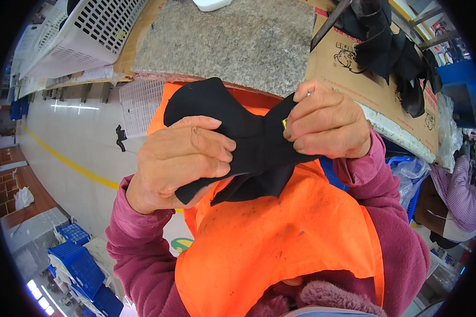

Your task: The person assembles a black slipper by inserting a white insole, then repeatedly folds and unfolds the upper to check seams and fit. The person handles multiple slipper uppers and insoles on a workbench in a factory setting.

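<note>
A black fabric piece [248, 142], shaped like a sock or small garment, is stretched between both hands in front of my orange apron [280, 238]. My left hand [182, 158] grips its left part with the fingers folded over the cloth. My right hand [328, 124] pinches the right end, where a small yellow tag shows by the thumb. Both sleeves are dark pink.
A grey stone-topped table [232, 37] lies ahead. White perforated baskets [90, 31] stand at upper left. A cardboard box [375, 84] with more black fabric [391, 47] sits at upper right. Blue crates [82, 264] are on the floor at lower left. Another person's striped sleeve [463, 190] shows at right.
</note>
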`<state>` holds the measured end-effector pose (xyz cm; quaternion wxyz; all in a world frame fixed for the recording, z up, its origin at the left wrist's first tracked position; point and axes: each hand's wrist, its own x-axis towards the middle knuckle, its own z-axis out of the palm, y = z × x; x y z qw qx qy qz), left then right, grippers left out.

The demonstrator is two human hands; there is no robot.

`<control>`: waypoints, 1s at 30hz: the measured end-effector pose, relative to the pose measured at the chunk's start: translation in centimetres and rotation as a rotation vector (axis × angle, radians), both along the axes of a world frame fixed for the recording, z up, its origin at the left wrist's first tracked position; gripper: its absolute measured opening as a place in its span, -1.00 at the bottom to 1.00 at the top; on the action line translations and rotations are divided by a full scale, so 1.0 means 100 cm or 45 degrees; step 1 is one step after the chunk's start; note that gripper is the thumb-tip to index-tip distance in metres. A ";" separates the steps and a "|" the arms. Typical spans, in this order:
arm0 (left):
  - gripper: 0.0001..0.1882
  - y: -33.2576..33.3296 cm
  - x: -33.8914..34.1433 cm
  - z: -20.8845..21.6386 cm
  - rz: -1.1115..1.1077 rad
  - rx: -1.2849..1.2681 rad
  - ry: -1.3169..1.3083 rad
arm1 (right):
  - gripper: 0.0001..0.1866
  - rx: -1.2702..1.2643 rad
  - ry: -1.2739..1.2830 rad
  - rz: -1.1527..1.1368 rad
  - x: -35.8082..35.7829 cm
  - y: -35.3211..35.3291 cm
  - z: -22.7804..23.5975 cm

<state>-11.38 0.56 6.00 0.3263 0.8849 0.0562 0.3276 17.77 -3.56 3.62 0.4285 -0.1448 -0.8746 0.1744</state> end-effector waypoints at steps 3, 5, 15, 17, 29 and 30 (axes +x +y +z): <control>-0.86 -0.001 0.000 -0.005 0.100 0.124 0.036 | -0.96 0.016 -0.072 -0.065 0.001 0.000 0.001; -0.84 -0.002 0.001 -0.007 0.136 0.244 -0.020 | -0.96 0.110 -0.155 -0.137 0.000 -0.001 0.002; -0.72 -0.008 0.001 -0.014 0.264 0.317 -0.162 | -0.84 0.138 -0.457 -0.409 -0.019 -0.021 0.011; -0.72 -0.010 0.001 -0.016 0.286 0.324 -0.175 | -0.83 0.158 -0.380 -0.461 -0.026 -0.023 0.007; -0.38 -0.010 -0.024 -0.002 -0.143 0.012 0.610 | -0.83 0.575 -0.380 -0.543 -0.039 -0.025 -0.010; -0.38 -0.008 -0.028 0.002 -0.167 -0.056 0.626 | -0.83 0.578 -0.355 -0.588 -0.035 -0.025 -0.009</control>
